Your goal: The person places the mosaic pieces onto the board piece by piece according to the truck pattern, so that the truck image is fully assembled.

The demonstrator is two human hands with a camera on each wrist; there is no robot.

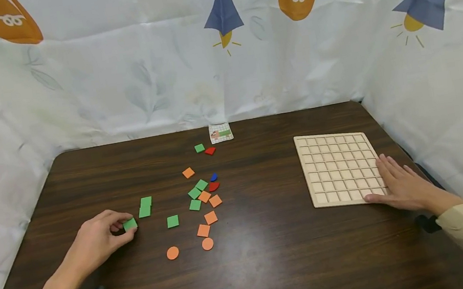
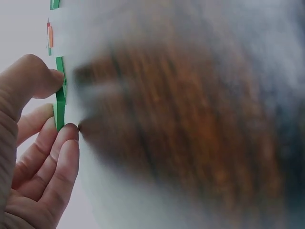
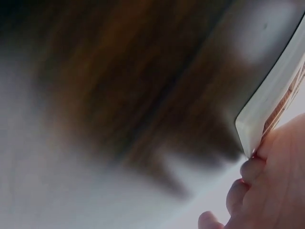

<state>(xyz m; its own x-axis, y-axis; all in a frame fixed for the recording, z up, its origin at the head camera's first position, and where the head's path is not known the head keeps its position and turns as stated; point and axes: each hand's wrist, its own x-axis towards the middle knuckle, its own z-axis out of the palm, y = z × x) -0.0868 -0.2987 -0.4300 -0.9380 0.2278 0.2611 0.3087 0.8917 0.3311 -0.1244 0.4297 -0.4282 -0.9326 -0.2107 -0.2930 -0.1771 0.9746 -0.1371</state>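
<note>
Between the thumb and fingers of my left hand (image 1: 104,234) is a green square tile (image 1: 129,224), held at the left of the table. The left wrist view shows the thumb and fingers about this green tile (image 2: 60,113) edge-on. Just beyond it lie two touching green tiles (image 1: 145,207), and another green tile (image 1: 173,221) sits to their right. At the far right, my right hand (image 1: 406,184) rests against the near right corner of a pale wooden grid board (image 1: 339,169), its fingers extended. In the right wrist view, fingertips touch the board's edge (image 3: 267,105).
Loose tiles are scattered mid-table: orange squares (image 1: 203,230), orange circles (image 1: 172,253), green squares (image 1: 195,205), red pieces (image 1: 213,186) and a blue piece (image 1: 214,177). A small printed grid card (image 1: 221,133) lies at the back edge, by a patterned curtain (image 1: 186,72).
</note>
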